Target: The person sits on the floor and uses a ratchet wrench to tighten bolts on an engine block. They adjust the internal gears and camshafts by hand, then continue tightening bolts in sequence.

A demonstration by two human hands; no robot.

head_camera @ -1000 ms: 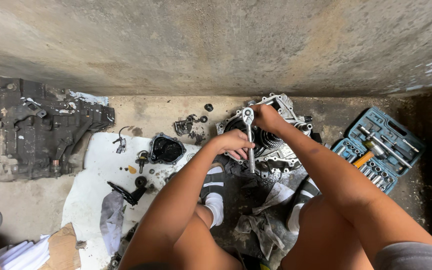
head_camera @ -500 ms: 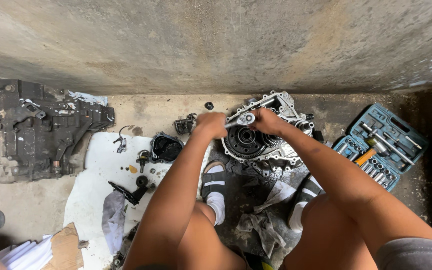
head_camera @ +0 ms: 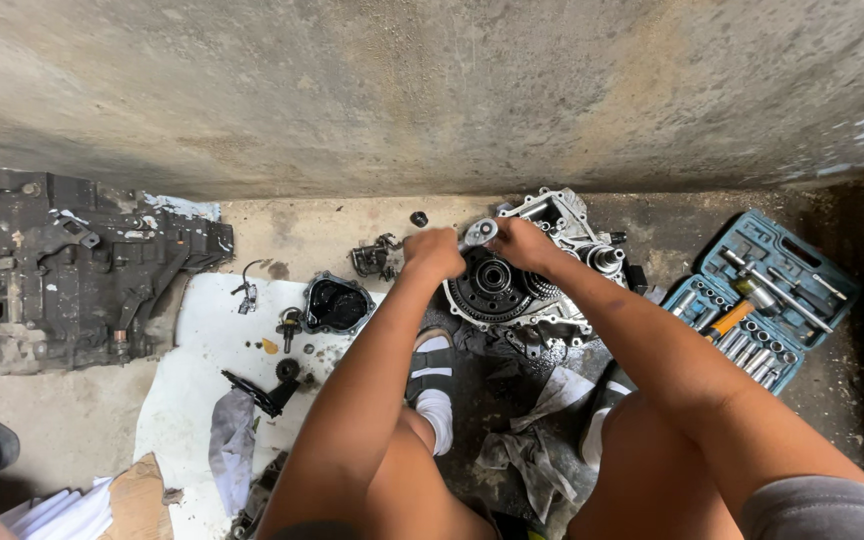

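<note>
Rough grey concrete wall is filling the upper half of the view, stained and mottled, meeting a dusty concrete floor (head_camera: 72, 420) below. Taking the open aluminium gearbox casing (head_camera: 552, 262) as the landmark, this ribbed, greasy casting with dark toothed gears showing inside is lying at the foot of the wall, just ahead of the person's knees.

Well to its left, a large black oily gearbox housing (head_camera: 72, 270) is resting against the wall. Between the two, a white sheet (head_camera: 197, 350) is spreading over the floor, carrying a round black cover (head_camera: 336, 304) and small dark metal parts. To the casing's right, an open blue plastic socket-set case (head_camera: 764, 292) is lying flat, with rows of shiny sockets and an orange-handled tool inside. Just below the casing, crumpled grey rags (head_camera: 537, 450) are lying on the floor. Far down to its left, a torn piece of brown cardboard (head_camera: 137, 500) is sitting beside white papers.

Over the casing's upper edge, the left hand (head_camera: 434, 250) is closing its fingers into a fist around the handle of a chrome ratchet wrench (head_camera: 478, 234), while the right hand (head_camera: 520, 242) is curling its fingers over the wrench's head end, pressing it against the casing.
</note>
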